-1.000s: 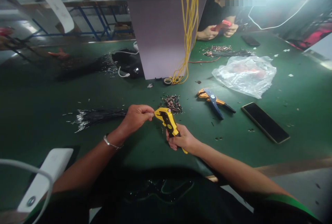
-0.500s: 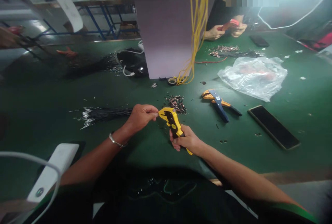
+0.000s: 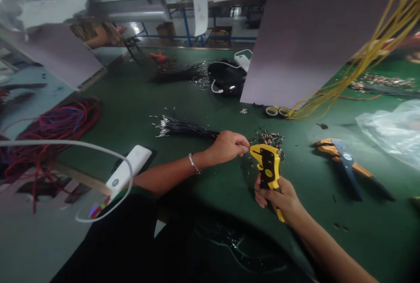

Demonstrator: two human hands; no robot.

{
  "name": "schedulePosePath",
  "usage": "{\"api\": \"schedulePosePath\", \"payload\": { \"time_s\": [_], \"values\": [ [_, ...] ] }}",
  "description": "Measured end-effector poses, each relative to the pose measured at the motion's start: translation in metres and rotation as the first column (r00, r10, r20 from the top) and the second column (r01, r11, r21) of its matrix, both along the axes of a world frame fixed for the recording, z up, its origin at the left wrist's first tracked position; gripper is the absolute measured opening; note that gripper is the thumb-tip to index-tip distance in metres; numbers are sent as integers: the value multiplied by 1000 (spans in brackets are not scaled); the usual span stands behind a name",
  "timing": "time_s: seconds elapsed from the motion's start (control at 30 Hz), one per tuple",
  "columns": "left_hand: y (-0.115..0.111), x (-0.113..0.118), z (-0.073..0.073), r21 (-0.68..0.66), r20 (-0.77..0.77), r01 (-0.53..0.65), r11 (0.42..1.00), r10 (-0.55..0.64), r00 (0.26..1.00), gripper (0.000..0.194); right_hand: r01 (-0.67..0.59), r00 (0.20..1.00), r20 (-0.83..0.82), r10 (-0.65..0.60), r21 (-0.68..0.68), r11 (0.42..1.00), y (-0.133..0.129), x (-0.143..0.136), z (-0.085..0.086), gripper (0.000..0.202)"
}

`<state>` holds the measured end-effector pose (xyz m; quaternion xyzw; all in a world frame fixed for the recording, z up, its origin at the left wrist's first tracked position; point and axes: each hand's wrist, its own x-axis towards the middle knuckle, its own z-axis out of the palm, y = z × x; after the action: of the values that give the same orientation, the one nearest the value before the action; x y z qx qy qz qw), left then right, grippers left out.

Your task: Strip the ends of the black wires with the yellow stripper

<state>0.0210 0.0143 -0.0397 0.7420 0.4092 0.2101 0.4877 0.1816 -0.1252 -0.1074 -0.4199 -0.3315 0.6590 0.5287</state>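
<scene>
My right hand [image 3: 282, 197] grips the handles of a yellow and black wire stripper [image 3: 269, 165], its head pointing up and left. My left hand [image 3: 228, 147], with a bracelet at the wrist, is pinched closed at the stripper's jaws. Whatever lies between those fingertips is too small to make out. Behind my left hand lies a bundle of black wires [image 3: 193, 129] with silvery bare ends fanned out to the left; its right end is hidden by the hand. A heap of short black and coppery scraps [image 3: 271, 136] sits just beyond the stripper's head.
A blue and orange wire stripper [image 3: 344, 160] lies to the right, near a clear plastic bag [image 3: 393, 130]. Yellow wires [image 3: 370, 68] hang beside a pale panel [image 3: 295, 42]. Tape rolls [image 3: 271, 111] lie at its foot. Leftward are a white power bank [image 3: 134, 165] and coiled red wires [image 3: 62, 121].
The view has swung left, bringing the red wire coils into sight and taking the phone at right out of it. Both hands keep nearly the same pose at the yellow stripper.
</scene>
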Motion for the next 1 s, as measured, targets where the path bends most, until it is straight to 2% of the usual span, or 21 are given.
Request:
{"api": "schedulePosePath", "payload": {
  "time_s": [0.27, 0.43, 0.77, 1.0],
  "values": [
    [0, 2, -6, -33, 0, -18, 999, 18, 1000, 15, 24, 999, 45, -21, -66, 998, 2, -3, 16, 19],
    [0, 3, -8, -25, -12, -18, 1000, 18, 1000, 14, 35, 998, 55, -30, -81, 996, 3, -6, 19, 18],
    [1, 3, -10, -55, -2, -34, 998, 34, 999, 14, -48, 999, -19, 47, -78, 996, 4, 2, 9, 17],
    [-2, 2, -9, -33, -33, -63, 998, 62, 998, 12, -40, 997, -62, 36, -58, 998, 3, 1, 7, 19]
  ]
}}
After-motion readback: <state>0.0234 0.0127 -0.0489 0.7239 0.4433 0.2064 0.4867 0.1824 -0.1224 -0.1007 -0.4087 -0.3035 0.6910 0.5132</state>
